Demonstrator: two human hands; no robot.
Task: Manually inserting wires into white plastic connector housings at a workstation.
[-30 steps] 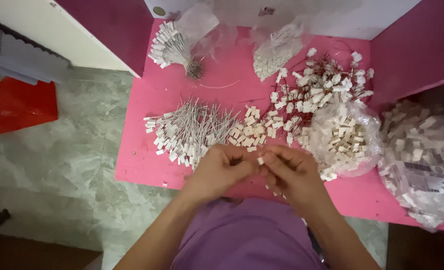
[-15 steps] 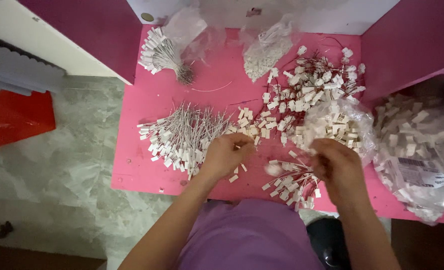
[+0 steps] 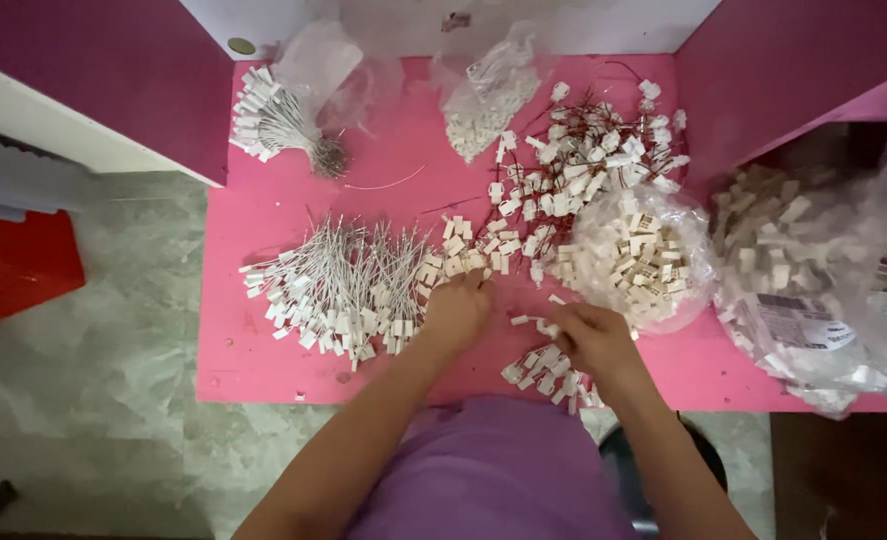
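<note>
Meanwhile, left hand point(image 3: 455, 312): fingers curled, tips pinching at small white connectors point(image 3: 460, 250), loose beside the wired pile point(image 3: 338, 290).
Right hand point(image 3: 591, 338): fingers pressed together on a connector point(image 3: 546, 327), above a finished bunch point(image 3: 541, 366).
Stock: bagged connectors point(image 3: 635, 258) at the right, within reach.

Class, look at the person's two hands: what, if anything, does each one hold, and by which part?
The left hand touches loose white connectors; the right hand pinches one small white connector at its end. A firm left-hand hold cannot be told.
</note>
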